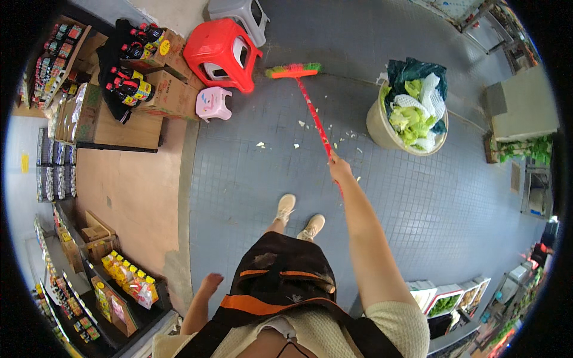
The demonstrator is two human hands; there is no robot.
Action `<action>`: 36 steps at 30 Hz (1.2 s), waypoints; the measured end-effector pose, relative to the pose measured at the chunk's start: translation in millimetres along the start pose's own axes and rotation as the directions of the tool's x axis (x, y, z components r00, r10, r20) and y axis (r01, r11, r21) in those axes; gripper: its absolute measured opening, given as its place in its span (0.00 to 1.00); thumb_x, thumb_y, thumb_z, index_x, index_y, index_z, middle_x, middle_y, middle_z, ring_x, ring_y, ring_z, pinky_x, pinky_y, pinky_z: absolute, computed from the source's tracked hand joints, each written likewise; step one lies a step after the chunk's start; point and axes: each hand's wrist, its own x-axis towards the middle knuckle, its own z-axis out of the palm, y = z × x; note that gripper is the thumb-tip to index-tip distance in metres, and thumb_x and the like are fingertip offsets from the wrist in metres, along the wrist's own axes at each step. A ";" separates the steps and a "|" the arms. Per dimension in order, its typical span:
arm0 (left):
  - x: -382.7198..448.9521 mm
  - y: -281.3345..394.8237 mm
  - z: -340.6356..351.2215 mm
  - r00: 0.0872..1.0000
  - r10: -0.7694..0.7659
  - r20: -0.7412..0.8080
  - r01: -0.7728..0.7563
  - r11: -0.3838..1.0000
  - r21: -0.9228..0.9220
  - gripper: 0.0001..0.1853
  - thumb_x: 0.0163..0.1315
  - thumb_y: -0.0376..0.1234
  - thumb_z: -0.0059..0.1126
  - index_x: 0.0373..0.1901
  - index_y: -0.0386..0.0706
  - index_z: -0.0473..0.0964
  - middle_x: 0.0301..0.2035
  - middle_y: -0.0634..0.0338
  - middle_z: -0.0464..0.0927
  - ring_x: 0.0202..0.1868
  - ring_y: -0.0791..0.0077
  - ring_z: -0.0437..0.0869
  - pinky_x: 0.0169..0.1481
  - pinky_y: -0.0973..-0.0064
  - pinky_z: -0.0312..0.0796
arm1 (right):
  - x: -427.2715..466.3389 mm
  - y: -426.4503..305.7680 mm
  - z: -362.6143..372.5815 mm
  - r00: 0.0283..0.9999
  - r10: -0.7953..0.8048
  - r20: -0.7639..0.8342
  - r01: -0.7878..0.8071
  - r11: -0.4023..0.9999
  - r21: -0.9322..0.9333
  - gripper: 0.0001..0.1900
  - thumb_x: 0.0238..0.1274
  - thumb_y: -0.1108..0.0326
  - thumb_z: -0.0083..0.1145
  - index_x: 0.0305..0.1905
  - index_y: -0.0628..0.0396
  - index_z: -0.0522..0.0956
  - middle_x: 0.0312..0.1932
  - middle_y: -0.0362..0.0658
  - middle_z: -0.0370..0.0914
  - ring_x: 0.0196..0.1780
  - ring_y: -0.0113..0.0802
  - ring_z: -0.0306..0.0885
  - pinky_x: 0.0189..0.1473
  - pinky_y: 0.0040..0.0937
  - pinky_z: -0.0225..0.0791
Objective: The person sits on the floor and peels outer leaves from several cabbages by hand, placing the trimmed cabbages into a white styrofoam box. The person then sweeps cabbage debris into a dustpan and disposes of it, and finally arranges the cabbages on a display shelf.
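Observation:
My right hand (339,168) is closed around the red handle of a push-type floor broom (314,114). The broom's orange head, with green, yellow and red bristles, lies on the grey tiled floor beyond a red plastic stool. Small pale scraps (261,145) are scattered on the tiles on both sides of the handle. To the right of the broom stands a cream plastic bin (388,134), heaped with leafy green scraps (409,121), white foam netting and a dark green bag. My left hand (212,283) hangs low at my side, touching nothing; its fingers are blurred.
A red stool (215,49), a grey stool (241,15) and a small pink stool (213,103) stand at the upper left beside cartons (172,96) with dark bottles. Store shelves (121,308) line the left. Crates of produce (443,304) are at the lower right; a pale block stands far right.

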 end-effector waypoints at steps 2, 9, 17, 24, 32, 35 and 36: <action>-56.4 -85.8 43.5 0.910 -0.239 0.339 0.394 0.755 -0.524 0.14 0.60 0.42 0.48 0.40 0.42 0.72 0.38 0.57 0.76 0.41 0.61 0.76 0.44 0.68 0.71 | -21.7 28.4 13.8 0.996 -0.075 -0.056 0.069 0.993 -0.096 0.22 0.62 0.58 0.41 0.61 0.31 0.61 0.28 0.53 0.76 0.24 0.47 0.75 0.25 0.42 0.67; -5.0 -139.8 59.2 0.961 -0.222 0.167 0.106 0.849 0.518 0.11 0.60 0.38 0.40 0.34 0.46 0.73 0.26 0.59 0.76 0.34 0.69 0.78 0.32 0.64 0.71 | -284.3 200.7 -24.0 0.990 0.141 0.023 -0.123 0.923 -0.363 0.25 0.62 0.58 0.41 0.64 0.26 0.54 0.35 0.58 0.75 0.37 0.58 0.74 0.35 0.47 0.67; 137.4 47.5 -139.9 0.927 -0.178 -0.330 -0.089 0.750 -0.655 0.18 0.57 0.42 0.54 0.40 0.37 0.73 0.34 0.55 0.78 0.38 0.69 0.79 0.43 0.75 0.69 | -426.5 79.3 -71.4 0.991 0.130 0.014 -0.116 0.926 -0.358 0.23 0.58 0.65 0.49 0.60 0.43 0.65 0.32 0.58 0.76 0.37 0.53 0.76 0.37 0.39 0.68; 176.9 181.4 -140.0 0.657 0.630 -0.413 -0.631 0.760 0.155 0.29 0.43 0.40 0.65 0.49 0.43 0.70 0.49 0.49 0.72 0.54 0.54 0.70 0.58 0.62 0.62 | -344.8 -56.8 21.0 0.936 0.074 0.344 0.073 0.916 -0.395 0.32 0.54 0.69 0.47 0.65 0.39 0.54 0.36 0.61 0.73 0.39 0.58 0.74 0.41 0.41 0.68; 262.4 116.2 -170.2 0.908 0.408 0.095 -0.397 0.766 0.506 0.07 0.44 0.33 0.57 0.27 0.51 0.78 0.34 0.58 0.77 0.39 0.58 0.77 0.43 0.63 0.67 | -262.8 -125.5 151.9 0.582 -0.165 0.796 -0.812 -0.072 0.579 0.23 0.63 0.68 0.45 0.62 0.44 0.57 0.23 0.37 0.64 0.16 0.19 0.57 0.13 0.13 0.54; 276.8 140.2 -104.2 0.876 0.373 0.305 -0.479 0.750 0.457 0.06 0.45 0.37 0.56 0.24 0.48 0.80 0.29 0.56 0.79 0.37 0.59 0.79 0.43 0.60 0.68 | -305.2 -76.9 134.4 0.661 -0.135 0.738 -0.747 -0.024 0.664 0.21 0.65 0.66 0.41 0.63 0.42 0.56 0.23 0.35 0.63 0.15 0.17 0.56 0.11 0.12 0.52; 276.5 158.0 -68.3 0.824 0.461 0.330 -0.563 0.731 0.386 0.08 0.44 0.37 0.56 0.25 0.48 0.80 0.29 0.54 0.79 0.36 0.58 0.80 0.41 0.62 0.69 | -320.4 -56.0 115.4 0.657 -0.122 0.744 -0.753 -0.060 0.655 0.21 0.65 0.66 0.41 0.63 0.43 0.56 0.23 0.35 0.63 0.15 0.17 0.56 0.11 0.11 0.53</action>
